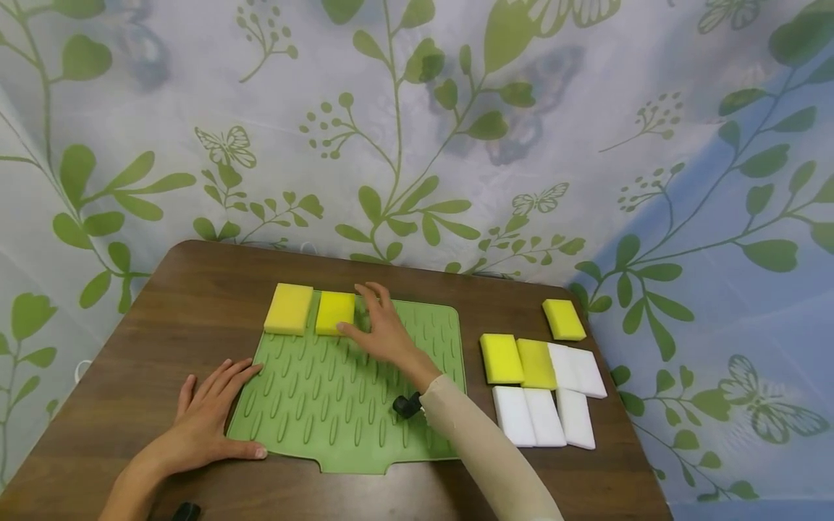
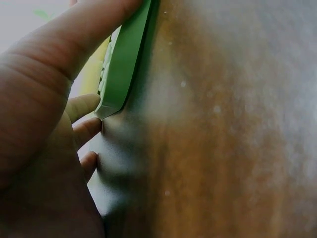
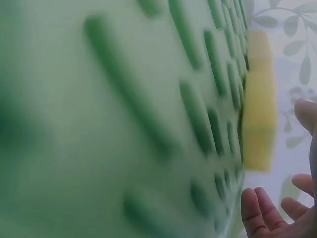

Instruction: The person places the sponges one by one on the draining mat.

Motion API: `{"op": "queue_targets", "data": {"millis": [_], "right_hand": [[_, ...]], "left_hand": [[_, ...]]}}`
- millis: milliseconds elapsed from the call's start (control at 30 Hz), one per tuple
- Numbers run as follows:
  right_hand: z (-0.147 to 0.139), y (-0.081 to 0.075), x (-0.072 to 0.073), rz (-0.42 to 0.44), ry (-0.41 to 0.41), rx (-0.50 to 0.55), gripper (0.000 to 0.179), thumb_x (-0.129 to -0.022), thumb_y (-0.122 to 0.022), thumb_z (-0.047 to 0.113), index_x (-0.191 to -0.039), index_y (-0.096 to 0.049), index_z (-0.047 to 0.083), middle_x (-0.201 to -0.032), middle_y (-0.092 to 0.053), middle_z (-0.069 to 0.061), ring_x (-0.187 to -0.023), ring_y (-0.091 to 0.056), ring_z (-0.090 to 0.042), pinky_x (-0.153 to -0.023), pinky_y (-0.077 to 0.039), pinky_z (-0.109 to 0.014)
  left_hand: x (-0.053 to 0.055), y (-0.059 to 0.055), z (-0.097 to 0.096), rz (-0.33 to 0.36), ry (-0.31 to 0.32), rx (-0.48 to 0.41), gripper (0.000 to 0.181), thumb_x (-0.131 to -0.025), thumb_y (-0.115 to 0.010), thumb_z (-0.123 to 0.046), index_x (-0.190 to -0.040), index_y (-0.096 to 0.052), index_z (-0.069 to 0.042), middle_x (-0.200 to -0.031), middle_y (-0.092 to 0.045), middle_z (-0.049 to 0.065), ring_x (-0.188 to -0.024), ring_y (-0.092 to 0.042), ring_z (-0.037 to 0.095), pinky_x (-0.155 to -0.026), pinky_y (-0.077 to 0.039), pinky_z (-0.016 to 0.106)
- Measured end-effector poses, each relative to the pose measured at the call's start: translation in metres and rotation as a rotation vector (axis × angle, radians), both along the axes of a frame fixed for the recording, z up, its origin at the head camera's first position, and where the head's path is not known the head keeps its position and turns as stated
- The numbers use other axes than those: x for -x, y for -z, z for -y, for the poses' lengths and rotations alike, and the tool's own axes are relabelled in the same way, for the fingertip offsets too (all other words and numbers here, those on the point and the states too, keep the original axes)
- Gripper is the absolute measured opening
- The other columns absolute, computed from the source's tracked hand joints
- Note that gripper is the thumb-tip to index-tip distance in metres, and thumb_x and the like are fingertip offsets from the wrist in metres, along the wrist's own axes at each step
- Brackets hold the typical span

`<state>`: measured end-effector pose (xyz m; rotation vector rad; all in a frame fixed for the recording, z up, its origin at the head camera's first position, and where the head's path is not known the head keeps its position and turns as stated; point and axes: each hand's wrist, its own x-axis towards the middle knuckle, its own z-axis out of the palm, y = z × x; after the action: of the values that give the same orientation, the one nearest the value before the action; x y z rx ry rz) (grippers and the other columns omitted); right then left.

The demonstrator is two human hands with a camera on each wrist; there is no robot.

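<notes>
The person's right arm, on the right of the scene, wears a long, pale cream sleeve (image 1: 485, 445), plain and close-fitting, with soft creases and an end just short of the wrist. A small black rounded device (image 1: 407, 406) sits by that cuff, with a little white bit beside it. The left forearm (image 1: 133, 481) is bare over its visible stretch, and a dark, blunt-ended piece (image 1: 187, 511) shows near it at the near edge. Both the left hand (image 1: 208, 428) and right hand (image 1: 384, 334) are bare, with short nails.

Yellow sponge (image 1: 334, 314) on green mat (image 1: 313, 430)
</notes>
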<state>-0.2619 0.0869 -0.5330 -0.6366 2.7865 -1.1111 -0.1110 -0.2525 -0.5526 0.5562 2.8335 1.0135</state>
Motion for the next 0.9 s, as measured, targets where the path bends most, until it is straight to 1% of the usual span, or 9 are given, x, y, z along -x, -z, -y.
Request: {"op": "queue_targets", "data": {"millis": [133,267,367,400,567,700,900], "right_hand": [[-0.027,-0.008,0.002,-0.033,0.029,0.020,0.082,-0.105,-0.068,0.049,-0.171,-0.025,0.028,-0.178,-0.015,-0.008,-0.140,-0.057,-0.037,-0.109,-0.054,-0.055],[-0.063,-0.015,0.004,-0.079,0.083,0.020,0.081,-0.104,-0.071,0.045,-0.170,-0.028,0.027,-0.176,-0.020,-0.011,-0.138,-0.058,-0.042,-0.105,-0.055,-0.057],[-0.094,-0.021,0.005,-0.083,0.125,0.024,0.082,-0.104,-0.071,0.043,-0.171,-0.026,0.027,-0.175,-0.021,-0.012,-0.139,-0.058,-0.045,-0.101,-0.056,-0.058],[-0.105,-0.024,0.005,-0.073,0.139,0.026,0.082,-0.104,-0.071,0.042,-0.171,-0.026,0.028,-0.175,-0.021,-0.011,-0.139,-0.057,-0.045,-0.101,-0.056,-0.058],[-0.159,-0.032,0.003,-0.051,0.210,0.024,0.082,-0.105,-0.070,0.041,-0.171,-0.025,0.023,-0.174,-0.020,-0.011,-0.141,-0.053,-0.046,-0.099,-0.055,-0.058],[-0.202,-0.032,-0.001,-0.059,0.272,0.033,0.080,-0.106,-0.068,0.040,-0.171,-0.026,0.018,-0.174,-0.018,-0.015,-0.141,-0.051,-0.047,-0.102,-0.055,-0.060],[-0.261,-0.034,-0.009,-0.050,0.371,-0.006,0.080,-0.107,-0.067,0.043,-0.171,-0.026,0.019,-0.173,-0.019,-0.020,-0.142,-0.050,-0.049,-0.106,-0.053,-0.063]], "left_hand": [[-0.001,-0.001,-0.002,0.002,-0.002,0.001,0.130,-0.066,-0.095,-0.068,-0.170,-0.031,-0.022,-0.174,-0.028,0.018,-0.161,-0.017,0.055,-0.120,0.011,0.083],[-0.001,-0.001,-0.003,-0.005,-0.001,0.007,0.130,-0.066,-0.095,-0.067,-0.170,-0.032,-0.021,-0.174,-0.029,0.018,-0.161,-0.017,0.054,-0.120,0.010,0.083],[-0.002,-0.001,-0.004,-0.010,0.000,0.008,0.129,-0.067,-0.095,-0.067,-0.169,-0.032,-0.020,-0.174,-0.029,0.019,-0.161,-0.018,0.054,-0.120,0.010,0.083],[-0.002,-0.001,-0.004,-0.012,-0.001,0.008,0.129,-0.067,-0.095,-0.066,-0.169,-0.032,-0.020,-0.174,-0.029,0.020,-0.161,-0.018,0.054,-0.120,0.010,0.083],[-0.005,0.000,-0.002,-0.031,-0.005,0.001,0.128,-0.068,-0.095,-0.065,-0.170,-0.032,-0.020,-0.174,-0.029,0.019,-0.162,-0.017,0.053,-0.120,0.010,0.081],[-0.006,0.002,-0.002,-0.047,-0.004,-0.004,0.127,-0.068,-0.096,-0.064,-0.169,-0.032,-0.020,-0.174,-0.030,0.019,-0.162,-0.017,0.052,-0.120,0.011,0.081],[-0.008,0.005,-0.004,-0.058,-0.001,-0.004,0.128,-0.068,-0.097,-0.063,-0.169,-0.032,-0.020,-0.173,-0.031,0.019,-0.161,-0.018,0.053,-0.119,0.010,0.082]]}}
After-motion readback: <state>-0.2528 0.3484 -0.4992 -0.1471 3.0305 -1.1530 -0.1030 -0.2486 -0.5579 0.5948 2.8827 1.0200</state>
